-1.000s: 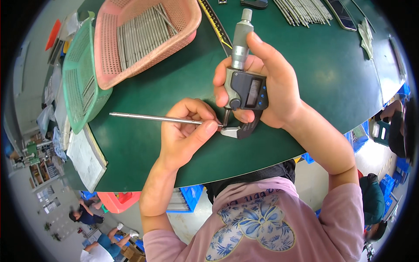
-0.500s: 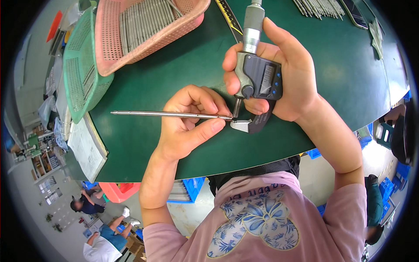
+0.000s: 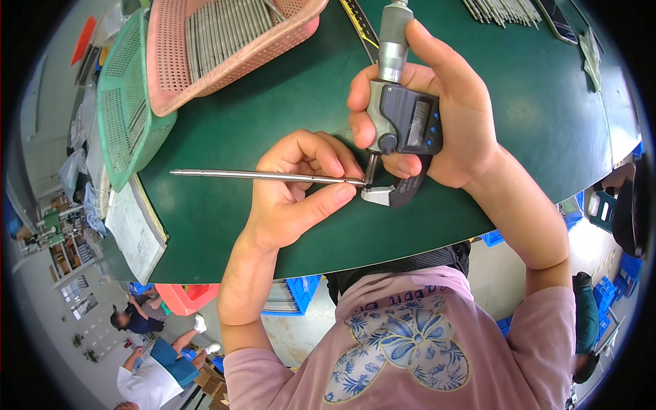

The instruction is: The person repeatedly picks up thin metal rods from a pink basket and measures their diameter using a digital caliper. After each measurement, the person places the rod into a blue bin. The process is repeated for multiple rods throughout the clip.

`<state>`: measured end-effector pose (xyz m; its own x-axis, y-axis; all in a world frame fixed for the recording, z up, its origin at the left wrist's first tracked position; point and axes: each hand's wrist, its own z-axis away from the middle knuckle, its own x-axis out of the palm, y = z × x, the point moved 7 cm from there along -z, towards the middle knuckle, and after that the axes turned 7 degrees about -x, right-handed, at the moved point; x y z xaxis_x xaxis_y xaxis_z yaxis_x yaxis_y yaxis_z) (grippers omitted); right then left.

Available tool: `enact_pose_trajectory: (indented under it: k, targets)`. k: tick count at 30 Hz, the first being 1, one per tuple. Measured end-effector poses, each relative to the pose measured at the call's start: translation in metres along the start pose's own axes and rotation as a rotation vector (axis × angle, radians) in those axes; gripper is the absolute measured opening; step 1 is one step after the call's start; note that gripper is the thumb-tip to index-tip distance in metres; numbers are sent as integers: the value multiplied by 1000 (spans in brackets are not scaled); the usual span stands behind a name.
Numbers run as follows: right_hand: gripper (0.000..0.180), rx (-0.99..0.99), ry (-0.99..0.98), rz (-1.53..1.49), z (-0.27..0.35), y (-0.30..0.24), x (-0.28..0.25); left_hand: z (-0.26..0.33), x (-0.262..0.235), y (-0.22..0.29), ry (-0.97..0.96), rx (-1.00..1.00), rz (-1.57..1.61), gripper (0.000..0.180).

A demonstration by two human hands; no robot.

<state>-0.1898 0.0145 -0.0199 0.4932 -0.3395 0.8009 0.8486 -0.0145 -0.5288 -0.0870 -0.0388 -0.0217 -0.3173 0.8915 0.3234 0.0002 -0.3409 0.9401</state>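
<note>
Thin silver metal rod (image 3: 232, 175) pinched at gray-and-black digital micrometer (image 3: 396, 116)

Head view: above the green surface (image 3: 205, 232), inward of its near edge, the left hand (image 3: 283, 212) has the rod in a narrow grip close to its right end, at the micrometer's gap; contact there is too small to tell. The right hand (image 3: 465, 130) wraps the micrometer, partly covering its frame. One rod, one micrometer held. Toward the left edge stand one pink perforated plastic basket (image 3: 167, 68) and one green perforated plastic basket (image 3: 117, 102), both containing rods.

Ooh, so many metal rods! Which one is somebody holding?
The single rod in the left hand, one end at the micrometer. It's apart by itself, while other rods lie bunched together, like those in the pink basket.
</note>
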Motion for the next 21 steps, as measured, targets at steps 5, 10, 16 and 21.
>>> enact_pose_trajectory:
  k: [5,10,16,21]
  targets:
    - [67,-31,-74,173,-2,-3,-2,1,1,0,1,-20,16,21]
    - [67,-19,-69,168,-1,-4,0,1,1,0,0,-53,-1,21]
    - [67,-48,-85,170,-1,-5,0,2,-2,-3,9,-75,0,17]
    - [67,-25,-83,125,-2,-1,-1,2,-1,-1,-32,-46,27,18]
